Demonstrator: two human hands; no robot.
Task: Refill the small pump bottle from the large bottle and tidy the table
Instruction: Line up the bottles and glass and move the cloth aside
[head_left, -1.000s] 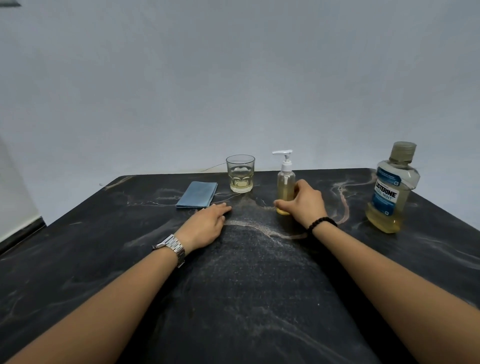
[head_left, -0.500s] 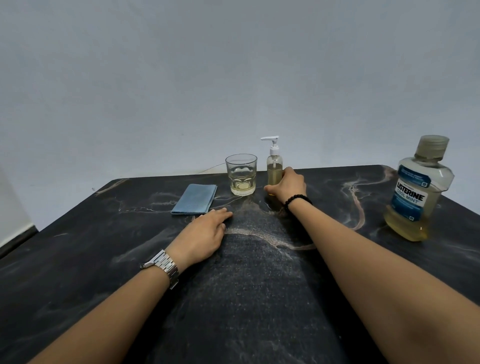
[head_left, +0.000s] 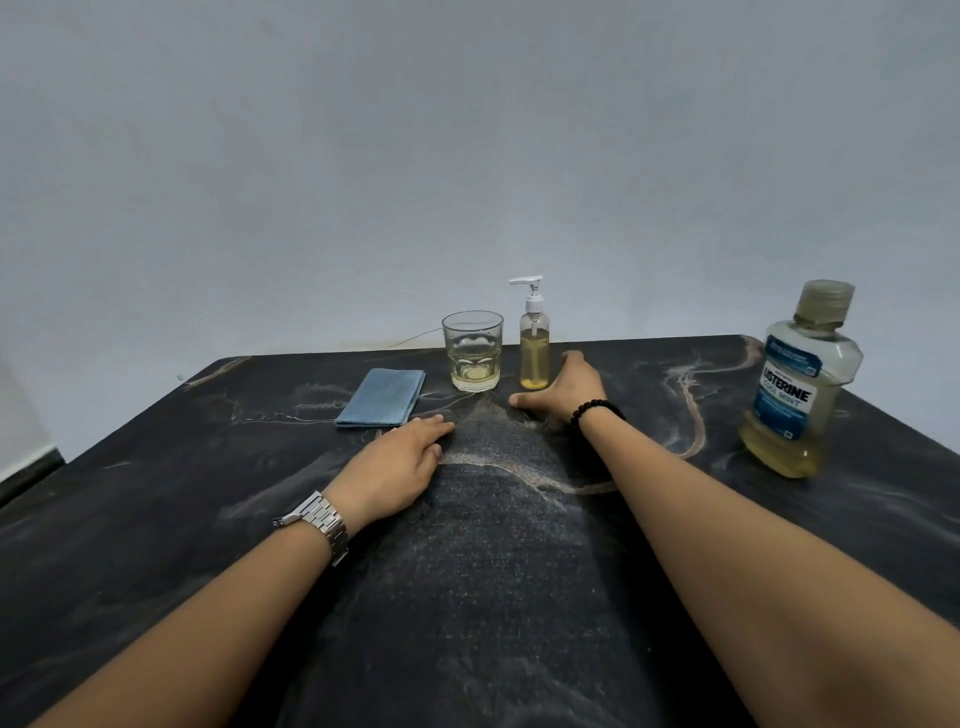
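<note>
The small pump bottle (head_left: 534, 348), clear with yellow liquid and a white pump, stands upright near the table's far edge, right of a glass (head_left: 472, 351). My right hand (head_left: 563, 388) lies just right of the bottle with fingers spread, apart from it and holding nothing. My left hand (head_left: 397, 465), with a metal watch on the wrist, rests flat on the dark table (head_left: 493, 571). The large mouthwash bottle (head_left: 797, 384), capped and about a third full, stands at the right.
The glass holds a little yellow liquid. A folded blue cloth (head_left: 382, 397) lies left of the glass, just beyond my left fingertips. A grey wall rises behind the table's far edge. The table's left edge drops to the floor.
My right hand carried the pump bottle away from me to a spot beside the glass, then let go and drew back slightly. My left hand stayed flat on the table.
</note>
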